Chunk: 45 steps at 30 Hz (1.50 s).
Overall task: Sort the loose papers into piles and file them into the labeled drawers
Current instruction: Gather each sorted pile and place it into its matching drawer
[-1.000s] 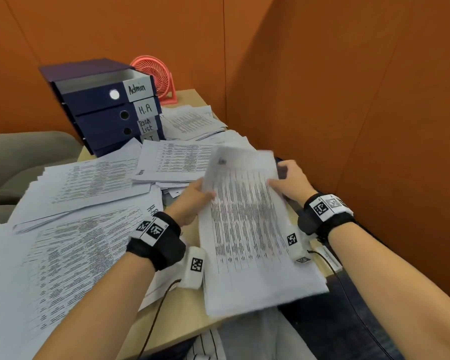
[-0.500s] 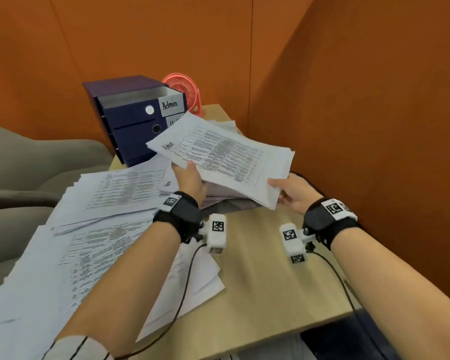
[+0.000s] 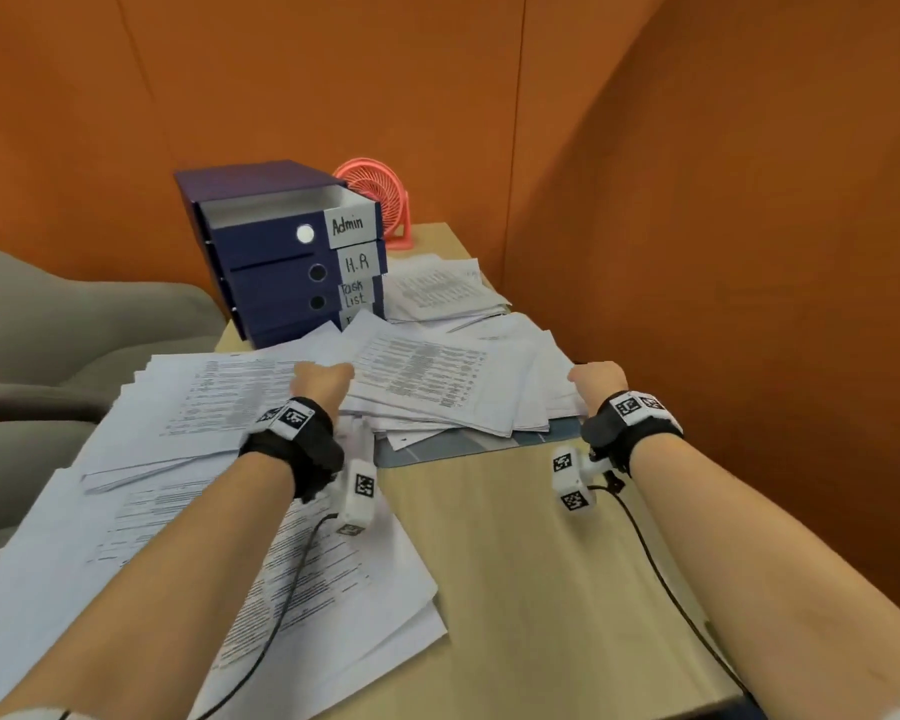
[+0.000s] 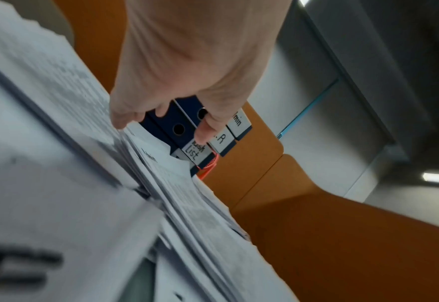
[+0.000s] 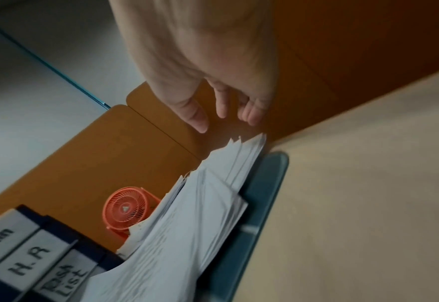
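A loose stack of printed sheets (image 3: 437, 376) lies near the far right corner of the wooden table (image 3: 515, 563), resting partly on a grey-blue mat (image 3: 453, 444) whose edge shows beneath it. The left hand (image 3: 323, 379) is at the stack's left edge; in the left wrist view its fingertips (image 4: 120, 120) touch the paper edges with the fingers only loosely bent and nothing gripped. The right hand (image 3: 596, 379) is at the stack's right edge; in the right wrist view its fingers (image 5: 195, 114) hang relaxed just above the sheet corners, apparently not touching, though the blur makes that hard to settle.

At the far edge stands a dark blue drawer unit (image 3: 281, 257) with labels reading Admin, H.R and Task list; the top Admin drawer (image 3: 287, 210) is pulled out. A coral desk fan (image 3: 380, 194) stands just behind the unit on its right. A smaller paper pile (image 3: 437, 291) lies beside the unit toward the far right corner. Two larger piles cover the left side: one mid-table (image 3: 209, 402), another (image 3: 188, 574) running to the near left edge under the left forearm.
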### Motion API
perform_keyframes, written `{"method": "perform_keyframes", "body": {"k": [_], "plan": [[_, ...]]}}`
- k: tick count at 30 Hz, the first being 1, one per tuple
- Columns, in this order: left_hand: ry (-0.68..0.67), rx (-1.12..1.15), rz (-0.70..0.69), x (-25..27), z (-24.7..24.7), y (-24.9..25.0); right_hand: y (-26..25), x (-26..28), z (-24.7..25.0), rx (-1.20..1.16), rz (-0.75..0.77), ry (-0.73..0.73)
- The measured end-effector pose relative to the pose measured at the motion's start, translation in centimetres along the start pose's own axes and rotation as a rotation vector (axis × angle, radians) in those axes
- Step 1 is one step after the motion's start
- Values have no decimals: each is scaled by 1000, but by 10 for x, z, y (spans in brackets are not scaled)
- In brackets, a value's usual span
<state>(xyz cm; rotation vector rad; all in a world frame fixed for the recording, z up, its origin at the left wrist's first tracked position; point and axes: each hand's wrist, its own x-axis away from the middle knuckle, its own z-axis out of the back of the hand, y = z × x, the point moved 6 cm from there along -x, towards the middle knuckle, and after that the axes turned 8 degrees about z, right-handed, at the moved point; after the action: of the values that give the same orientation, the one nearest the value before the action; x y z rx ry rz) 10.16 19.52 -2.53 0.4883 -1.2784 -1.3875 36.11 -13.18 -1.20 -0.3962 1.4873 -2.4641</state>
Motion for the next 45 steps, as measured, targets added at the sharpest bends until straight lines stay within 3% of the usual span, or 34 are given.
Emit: {"method": "perform_keyframes", "body": {"k": [1,3,6,10,14,20,27,30,32,34,38,41,43,45], "plan": [[15,-42,-12,-30,-4,-4,2,-9,7,51,-6,40],[14,-192,-21,-37,-7,1,3,-25,14,80,-42,62],[5,-432,-41,-5,-11,14,-4,-34,17,83,-57,-8],[32,-663,-50,-9,-22,18,8,-60,16,96,-62,-98],[45,-925,-125,-5,-45,19,28,-104,-6,-84,-61,-211],[-106,-938,-160,-12,-69,17,8,-109,-29,-12,-58,-195],[-163,-1061,-211,2,-71,18,17,-119,-32,295,-4,-423],[-157,-1089,-204,5,-54,23,47,-116,-15,162,-106,-504],[-112,-1100,-158,-1,-38,18,49,-80,2,91,-184,-544],[-158,-1161,-175,3,-34,10,42,-46,14,-13,-198,-596],[-171,-1267,-223,20,-35,6,36,-26,18,-277,-195,-533],[-151,-1326,-256,26,-34,7,25,-31,9,-67,-91,-478],[-140,-1338,-281,28,-32,9,29,-38,11,128,-29,-541],[-106,-1351,-308,30,-29,10,42,-34,26,152,-86,-614]]}}
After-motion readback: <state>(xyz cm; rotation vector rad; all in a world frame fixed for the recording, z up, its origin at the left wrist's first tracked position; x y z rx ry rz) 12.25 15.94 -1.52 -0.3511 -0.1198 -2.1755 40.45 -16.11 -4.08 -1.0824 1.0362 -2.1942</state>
